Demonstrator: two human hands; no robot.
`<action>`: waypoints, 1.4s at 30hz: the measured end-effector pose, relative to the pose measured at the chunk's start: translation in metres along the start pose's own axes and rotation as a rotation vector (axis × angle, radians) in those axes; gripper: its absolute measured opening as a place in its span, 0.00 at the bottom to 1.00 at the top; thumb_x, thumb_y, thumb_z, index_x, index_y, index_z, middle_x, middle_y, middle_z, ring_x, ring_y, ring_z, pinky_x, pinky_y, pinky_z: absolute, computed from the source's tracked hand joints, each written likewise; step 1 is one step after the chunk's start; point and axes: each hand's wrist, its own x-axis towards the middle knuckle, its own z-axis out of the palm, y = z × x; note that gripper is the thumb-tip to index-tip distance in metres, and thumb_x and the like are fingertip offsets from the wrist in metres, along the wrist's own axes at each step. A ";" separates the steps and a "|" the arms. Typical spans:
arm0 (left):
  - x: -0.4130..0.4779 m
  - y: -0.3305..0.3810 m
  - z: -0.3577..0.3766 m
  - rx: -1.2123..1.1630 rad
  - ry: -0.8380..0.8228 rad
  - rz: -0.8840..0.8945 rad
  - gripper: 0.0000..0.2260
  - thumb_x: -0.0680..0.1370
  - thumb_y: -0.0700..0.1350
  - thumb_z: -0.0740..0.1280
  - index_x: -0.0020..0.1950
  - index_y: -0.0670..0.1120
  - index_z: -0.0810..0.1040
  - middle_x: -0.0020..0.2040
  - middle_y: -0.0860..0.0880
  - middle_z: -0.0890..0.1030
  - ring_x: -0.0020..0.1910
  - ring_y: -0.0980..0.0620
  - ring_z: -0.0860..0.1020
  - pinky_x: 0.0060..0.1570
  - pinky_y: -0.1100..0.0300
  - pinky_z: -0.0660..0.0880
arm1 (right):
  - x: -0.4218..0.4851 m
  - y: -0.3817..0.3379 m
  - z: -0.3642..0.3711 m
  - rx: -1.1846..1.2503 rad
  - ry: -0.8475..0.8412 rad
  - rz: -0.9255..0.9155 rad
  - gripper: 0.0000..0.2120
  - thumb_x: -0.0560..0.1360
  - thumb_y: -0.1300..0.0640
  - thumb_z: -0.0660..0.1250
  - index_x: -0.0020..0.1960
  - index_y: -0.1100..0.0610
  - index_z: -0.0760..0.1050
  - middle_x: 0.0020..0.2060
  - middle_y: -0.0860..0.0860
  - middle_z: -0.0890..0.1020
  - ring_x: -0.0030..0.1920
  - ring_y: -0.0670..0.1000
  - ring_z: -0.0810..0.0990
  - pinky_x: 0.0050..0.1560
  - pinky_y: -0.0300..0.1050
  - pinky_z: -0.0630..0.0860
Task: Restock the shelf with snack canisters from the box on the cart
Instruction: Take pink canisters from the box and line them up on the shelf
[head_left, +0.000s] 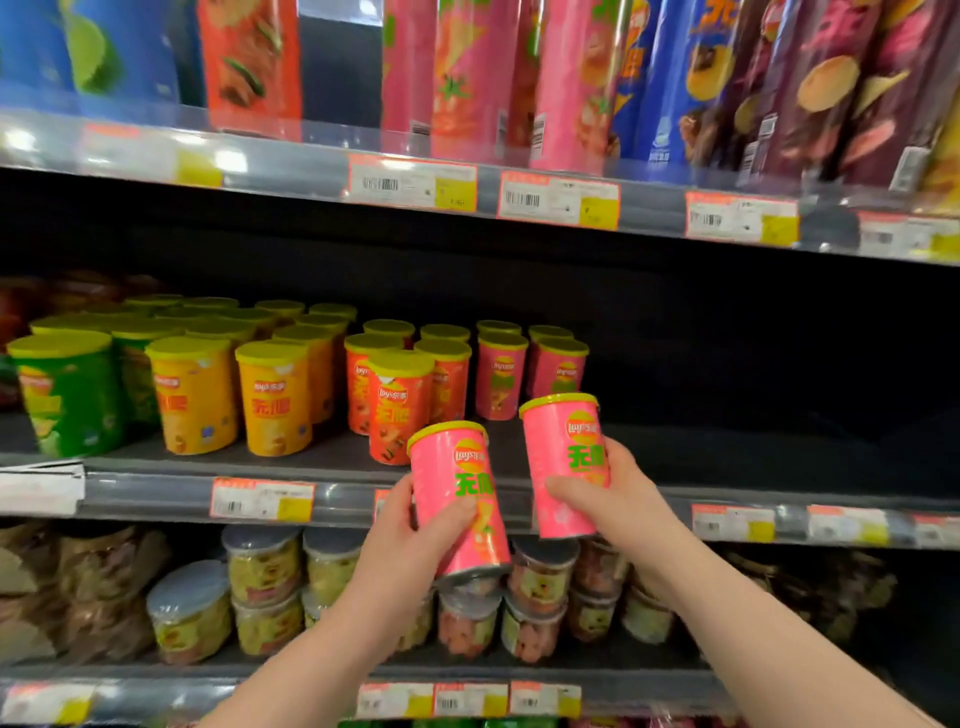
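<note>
Far to the left of the left hand (410, 540), on the middle shelf (156, 470): green canisters (67, 395), then yellow canisters (234, 395), then orange canisters (395, 400) just above and behind that hand.

Left hand clamped around the lower half of a pink canister (460, 499), thumb across the label, can tilted with its yellow lid leaning left and its base hanging below the shelf lip.

Between and behind the two hands: the shelved pink row (530, 374), standing upright at the back, bare shelf in front of it.

Right hand (613, 499) closed on a second pink canister (566, 462), fingers wrapped over its lower label, can near upright and held a little higher than the other, the two cans close but apart.

To the right of the right hand: dark, unfilled shelf. Box and cart out of view.

Likely step: setting both cans down in front of the pink row. Best done by righting the left can first, lifting its base clear of the shelf lip, then sliding each straight back, label outward, one behind the other with the matching flavour. Worth keeping clear of the front orange can beside the left hand, easily knocked over.
</note>
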 end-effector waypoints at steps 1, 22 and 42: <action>0.006 0.001 -0.006 0.003 -0.001 0.010 0.30 0.60 0.57 0.76 0.60 0.55 0.73 0.51 0.51 0.83 0.47 0.52 0.83 0.48 0.55 0.78 | 0.010 -0.003 0.004 -0.007 0.014 -0.002 0.24 0.71 0.57 0.72 0.60 0.48 0.63 0.48 0.45 0.78 0.48 0.45 0.78 0.45 0.41 0.74; 0.058 0.011 -0.056 0.002 -0.131 0.093 0.36 0.52 0.61 0.75 0.59 0.64 0.69 0.49 0.57 0.84 0.47 0.55 0.83 0.47 0.56 0.79 | 0.133 -0.012 0.074 -0.227 0.173 0.085 0.39 0.65 0.58 0.78 0.67 0.56 0.58 0.63 0.55 0.73 0.63 0.57 0.73 0.61 0.51 0.72; 0.068 0.014 -0.022 0.009 0.001 0.137 0.33 0.52 0.60 0.74 0.56 0.63 0.70 0.46 0.60 0.83 0.46 0.56 0.83 0.49 0.54 0.78 | 0.166 -0.002 0.063 -0.313 -0.030 0.008 0.34 0.65 0.53 0.78 0.64 0.55 0.63 0.62 0.54 0.75 0.62 0.55 0.75 0.62 0.51 0.72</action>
